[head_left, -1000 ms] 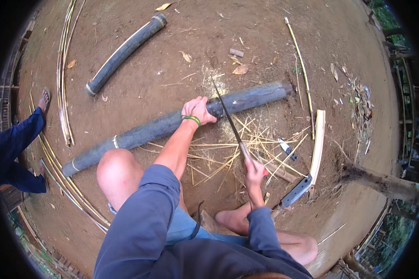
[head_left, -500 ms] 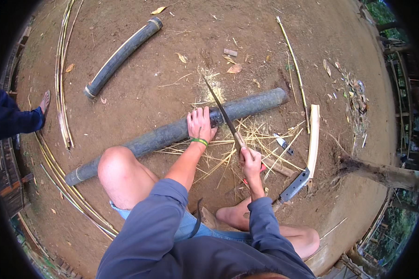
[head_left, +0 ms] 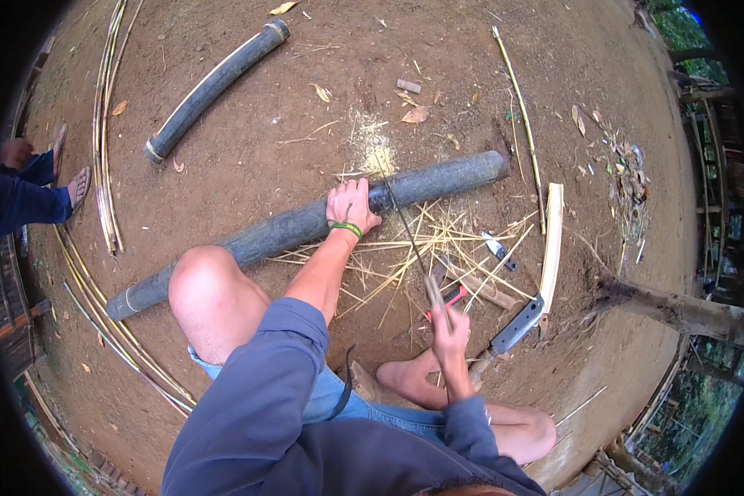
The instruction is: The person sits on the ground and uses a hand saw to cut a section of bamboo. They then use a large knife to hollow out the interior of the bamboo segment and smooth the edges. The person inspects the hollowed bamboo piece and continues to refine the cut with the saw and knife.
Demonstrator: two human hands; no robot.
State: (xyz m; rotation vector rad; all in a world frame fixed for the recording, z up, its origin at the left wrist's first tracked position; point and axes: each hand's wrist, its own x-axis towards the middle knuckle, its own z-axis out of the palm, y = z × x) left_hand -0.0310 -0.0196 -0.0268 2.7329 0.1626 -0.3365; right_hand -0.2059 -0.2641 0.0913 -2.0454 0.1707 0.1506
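A long dark bamboo pole point(head_left: 446, 181) lies on the ground in front of me, slanting from lower left to upper right. My left hand point(head_left: 351, 205) presses down on it near its middle, fingers and thumb curled round its top. In my right hand point(head_left: 450, 329) is the handle of a hand saw point(head_left: 406, 223), its thin blade crossing the pole just right of my left hand. Pale sawdust point(head_left: 373, 142) is scattered on the soil beyond the cut. My left knee sits against the pole's left part.
Thin bamboo strips point(head_left: 401, 269) litter the ground between pole and feet. A red-handled tool point(head_left: 456, 295), a dark blade with holes point(head_left: 517, 326) and a split bamboo piece point(head_left: 553, 240) lie right. Another bamboo length point(head_left: 215, 93) rests far left; a person's feet point(head_left: 78, 188) stand at left.
My right hand has drawn the saw back toward me, slightly down and right. The left hand stays on the pole. At left, more of the other person shows, with a second foot and a hand.
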